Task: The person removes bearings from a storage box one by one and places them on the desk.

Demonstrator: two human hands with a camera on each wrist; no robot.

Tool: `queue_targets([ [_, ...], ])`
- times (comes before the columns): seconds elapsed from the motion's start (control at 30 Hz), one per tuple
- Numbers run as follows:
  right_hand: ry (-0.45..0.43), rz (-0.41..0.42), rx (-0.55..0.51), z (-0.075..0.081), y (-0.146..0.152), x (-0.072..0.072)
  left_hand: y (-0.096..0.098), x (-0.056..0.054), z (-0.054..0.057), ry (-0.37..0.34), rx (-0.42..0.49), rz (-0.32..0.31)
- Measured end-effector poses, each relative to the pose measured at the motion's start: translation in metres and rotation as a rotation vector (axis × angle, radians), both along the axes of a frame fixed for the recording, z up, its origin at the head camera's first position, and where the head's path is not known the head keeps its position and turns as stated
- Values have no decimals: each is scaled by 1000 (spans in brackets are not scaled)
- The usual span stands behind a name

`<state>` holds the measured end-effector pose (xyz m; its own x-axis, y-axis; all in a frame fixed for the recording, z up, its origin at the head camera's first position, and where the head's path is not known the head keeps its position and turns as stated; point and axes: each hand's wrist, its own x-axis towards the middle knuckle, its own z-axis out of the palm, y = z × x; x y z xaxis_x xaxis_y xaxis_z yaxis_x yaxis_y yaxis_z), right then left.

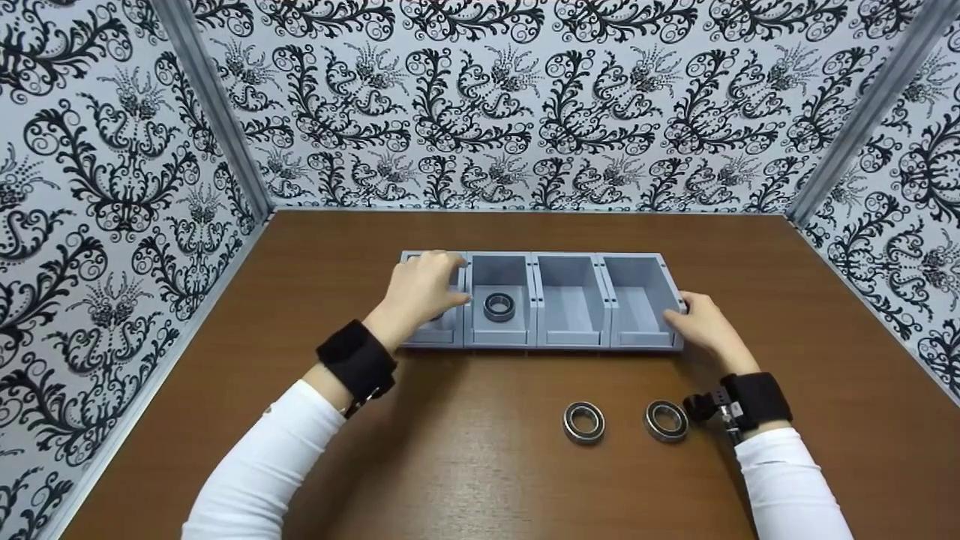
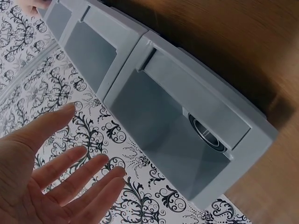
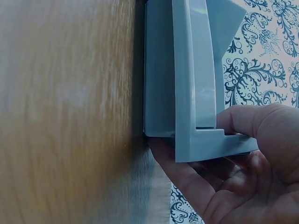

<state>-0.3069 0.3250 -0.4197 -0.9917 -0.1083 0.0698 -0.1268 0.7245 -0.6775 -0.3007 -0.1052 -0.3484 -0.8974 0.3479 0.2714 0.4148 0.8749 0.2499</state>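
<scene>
A row of grey open-front bins [image 1: 572, 341] stands on the table. My left hand [image 1: 424, 289] hovers over the leftmost bin, fingers spread and empty; in the left wrist view a ball bearing [image 2: 205, 133] lies inside that bin, mostly hidden by the hand in the head view. Another ball bearing [image 1: 499, 318] lies flat in the second bin. At the right end, my right hand [image 1: 705, 324] grips the side wall of the last bin, thumb inside and fingers outside and beneath, as the right wrist view shows.
Two more bearings lie on the wooden table [image 1: 480, 465] in front of the bins: one bearing [image 1: 568, 426] right of centre, the other bearing [image 1: 648, 426] beside my right wrist strap. Patterned walls [image 1: 525, 97] enclose the table at the back and both sides.
</scene>
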Motion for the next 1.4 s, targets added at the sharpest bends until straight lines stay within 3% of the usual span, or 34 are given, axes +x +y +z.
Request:
queue_targets([
  [0.43,8,5,-23,-2,1,2,16,-8,-4,-36,-18,-125],
  [0.87,19,-6,-4,-2,-1,1,35,-9,-6,-3,-80,-150],
  [1.4,17,-4,-29,-1,-2,0,52,-17,-15,4,-158,-183],
])
